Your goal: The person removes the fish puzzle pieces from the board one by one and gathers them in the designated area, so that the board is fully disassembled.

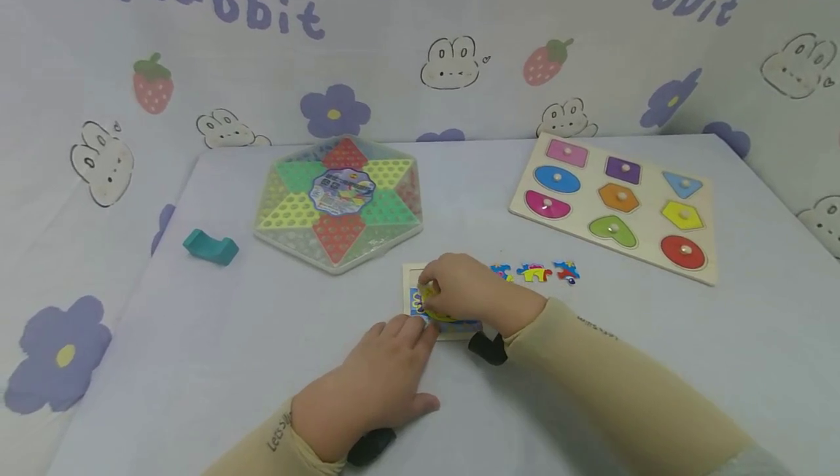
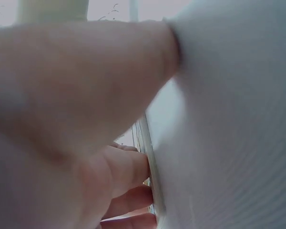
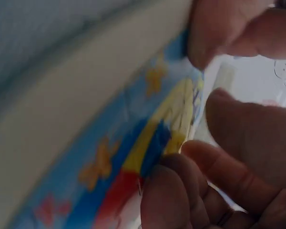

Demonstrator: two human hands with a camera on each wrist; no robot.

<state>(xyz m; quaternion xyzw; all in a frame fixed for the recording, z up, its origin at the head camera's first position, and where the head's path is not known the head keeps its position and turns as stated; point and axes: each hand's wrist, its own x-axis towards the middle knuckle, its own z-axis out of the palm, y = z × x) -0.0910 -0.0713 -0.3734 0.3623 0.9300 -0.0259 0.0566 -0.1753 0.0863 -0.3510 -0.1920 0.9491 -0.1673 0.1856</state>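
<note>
A small wooden jigsaw tray point(image 1: 412, 272) lies on the table, its printed picture point(image 3: 109, 162) in blue, yellow and red partly covered by both hands. My right hand point(image 1: 462, 288) is over the tray, its thumb and fingers pinching a yellow puzzle piece point(image 1: 429, 294) at the left side of the picture. My left hand point(image 1: 387, 359) rests with extended fingertips on the tray's near left edge, thumb out to the side on the table. In the left wrist view its fingers point(image 2: 128, 174) touch the tray's rim. Loose puzzle pieces point(image 1: 534, 272) lie right of the tray.
A hexagonal Chinese checkers board point(image 1: 337, 243) stands behind to the left, with a teal curved block point(image 1: 211, 246) beside it. A wooden knobbed shape board point(image 1: 617, 206) lies at the back right. A printed cloth point(image 1: 380, 53) hangs behind the table.
</note>
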